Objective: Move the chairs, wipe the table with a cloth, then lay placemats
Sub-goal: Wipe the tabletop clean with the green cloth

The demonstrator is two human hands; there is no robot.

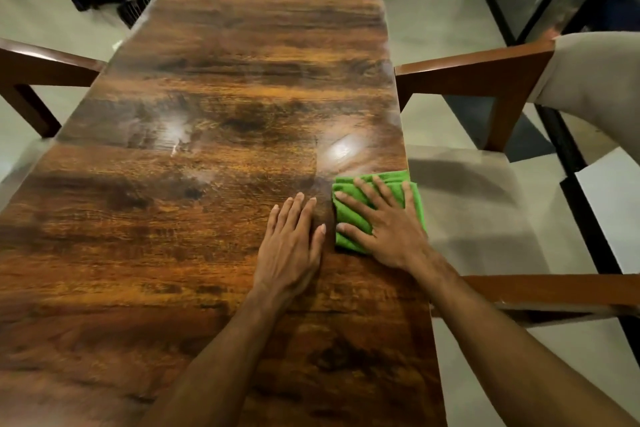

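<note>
Right hand (384,225): flat, fingers wide, pressing our cloth (351,217).
Left hand (294,239): flat on the table (207,114), holding nothing.
Where to wipe: we think leftward, past our left hand.

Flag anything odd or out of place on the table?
Nothing spilled or damaged. The cloth under the flat right hand seems to overhang the right edge of the table slightly. Hazy streaks show mid-table, possibly wipe marks or glare.
</note>
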